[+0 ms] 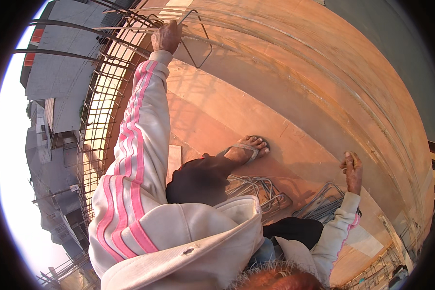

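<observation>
At the upper left, my left hand [166, 36] is closed on a bent steel stirrup [210, 43], a roughly rectangular loop of thin bar. The loop sticks out to the right of my fist, beside long reinforcing bars [82, 26] that run out to the left. Whether the loop also touches those bars is hard to see. My right hand [353, 170] is held low at the right, fingers loosely bent and apart, with nothing visible in it. Near it lies a pile of grey stirrups [321, 203], and more stirrups [266, 189] lie beside my sandalled foot [246, 150].
Orange-brown formwork boards [217, 106] make up the surface under me. Long bars [319, 72] run across it in a curve toward the right. A reinforcing-bar grid [104, 96] lines the left edge, with buildings [63, 106] beyond. A wooden strip [394, 237] stands at the lower right.
</observation>
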The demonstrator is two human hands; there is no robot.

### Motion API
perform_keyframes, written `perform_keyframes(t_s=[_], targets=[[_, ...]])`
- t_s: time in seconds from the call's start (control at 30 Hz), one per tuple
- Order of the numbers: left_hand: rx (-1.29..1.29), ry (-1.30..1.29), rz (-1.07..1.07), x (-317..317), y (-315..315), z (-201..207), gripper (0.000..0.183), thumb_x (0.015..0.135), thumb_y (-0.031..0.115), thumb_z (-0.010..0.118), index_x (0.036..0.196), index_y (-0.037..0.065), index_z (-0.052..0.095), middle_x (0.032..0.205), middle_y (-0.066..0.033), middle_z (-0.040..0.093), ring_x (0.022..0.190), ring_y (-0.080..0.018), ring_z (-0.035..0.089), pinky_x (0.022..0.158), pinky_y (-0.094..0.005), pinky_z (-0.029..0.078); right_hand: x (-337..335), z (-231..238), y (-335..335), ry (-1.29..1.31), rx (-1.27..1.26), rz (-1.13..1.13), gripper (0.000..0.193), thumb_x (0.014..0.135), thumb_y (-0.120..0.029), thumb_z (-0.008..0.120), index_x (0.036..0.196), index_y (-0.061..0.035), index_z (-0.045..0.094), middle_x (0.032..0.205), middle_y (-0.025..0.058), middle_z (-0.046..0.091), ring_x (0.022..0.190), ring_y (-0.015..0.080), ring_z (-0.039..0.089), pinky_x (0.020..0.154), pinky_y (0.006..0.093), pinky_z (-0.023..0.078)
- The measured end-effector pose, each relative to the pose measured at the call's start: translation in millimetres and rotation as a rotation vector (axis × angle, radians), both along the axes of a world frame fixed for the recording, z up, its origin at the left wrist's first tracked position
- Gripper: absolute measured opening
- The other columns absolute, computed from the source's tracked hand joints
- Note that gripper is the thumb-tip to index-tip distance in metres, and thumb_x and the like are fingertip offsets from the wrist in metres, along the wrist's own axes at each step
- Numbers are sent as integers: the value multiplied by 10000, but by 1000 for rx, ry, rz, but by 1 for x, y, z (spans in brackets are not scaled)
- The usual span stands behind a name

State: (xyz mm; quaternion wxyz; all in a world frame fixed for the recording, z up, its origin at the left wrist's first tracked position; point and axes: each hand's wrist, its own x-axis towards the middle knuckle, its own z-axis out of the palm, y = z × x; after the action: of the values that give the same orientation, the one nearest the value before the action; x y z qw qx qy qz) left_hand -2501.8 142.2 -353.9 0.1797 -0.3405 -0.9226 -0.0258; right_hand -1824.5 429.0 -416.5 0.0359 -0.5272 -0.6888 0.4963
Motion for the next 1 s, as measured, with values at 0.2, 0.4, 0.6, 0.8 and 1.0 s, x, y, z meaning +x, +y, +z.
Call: perform_keyframes(t_s=[0.2, 0.4, 0.6, 0.8, 1.0], targets=[[-86, 63, 14, -9, -18, 7, 367, 944, 407, 584, 983, 60, 698, 908, -203, 728, 861, -378, 710, 734, -478, 552, 25, 2, 1, 21, 12, -8, 394, 999, -408, 598, 1154, -51, 657, 753, 1, 567, 667, 93, 569, 571, 241, 414], [-148, 25, -75, -52, -33, -24, 357, 936, 386, 625, 1031, 50, 702, 928, -175, 738, 862, -324, 719, 745, -431, 557, 34, 7, -12, 100, 19, 20, 313, 1007, -291, 590, 986, 19, 627, 688, 1, 498, 646, 119, 476, 629, 279, 420], [47, 48, -18, -58, -14, -25, 361, 927, 365, 666, 1080, 40, 705, 949, -147, 747, 862, -269, 728, 755, -384, 561, 51, 1, -17, -75, 74, 172, 401, 990, -375, 574, 1120, -5, 663, 772, 76, 607, 748, 202, 613, 757, 350, 511], [603, -639, -434, 124, 33, -20, 319, 943, 283, 710, 1109, 11, 730, 888, -87, 753, 813, -124, 713, 729, -260, 550, 30, -43, -92, -219, -159, 872, 383, 916, -203, 644, 1251, -17, 655, 1167, 170, 704, 1041, 356, 672, 928, 414, 522], [228, -1024, -946, 324, 101, -60, 157, 977, 172, 662, 997, 20, 694, 774, -49, 669, 627, -127, 606, 581, -293, 514, 22, -61, -175, -189, -135, 1059, 616, 801, -162, 720, 1377, -43, 537, 1033, 147, 725, 1005, 342, 669, 927, 462, 512]])
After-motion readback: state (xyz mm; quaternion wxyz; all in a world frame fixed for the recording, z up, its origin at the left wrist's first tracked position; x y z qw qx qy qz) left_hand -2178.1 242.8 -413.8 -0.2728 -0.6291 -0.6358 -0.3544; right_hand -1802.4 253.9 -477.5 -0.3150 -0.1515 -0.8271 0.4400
